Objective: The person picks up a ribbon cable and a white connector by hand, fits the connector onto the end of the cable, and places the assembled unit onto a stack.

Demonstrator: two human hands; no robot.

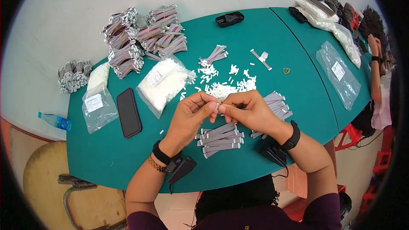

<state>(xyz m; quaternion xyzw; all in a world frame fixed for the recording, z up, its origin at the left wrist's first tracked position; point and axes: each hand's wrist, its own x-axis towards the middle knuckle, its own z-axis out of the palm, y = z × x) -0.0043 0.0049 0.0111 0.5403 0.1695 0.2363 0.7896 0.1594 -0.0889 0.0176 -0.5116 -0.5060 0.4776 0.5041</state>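
Here are the wearer's two grips [187,117] [256,113], one phone [130,113], one bottle [55,121].

The left hand [191,113] points to two o'clock, the right hand [251,108] to ten, fingertips [208,109] pinched close together. The left forearm [145,185] lies at seven o'clock, the right forearm [309,152] at four.

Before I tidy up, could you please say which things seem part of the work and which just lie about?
Likely in use:
- loose small white pieces
- flat grey strips with white ends

Likely just lying about:
- black rectangular phone
- clear plastic bottle, blue label
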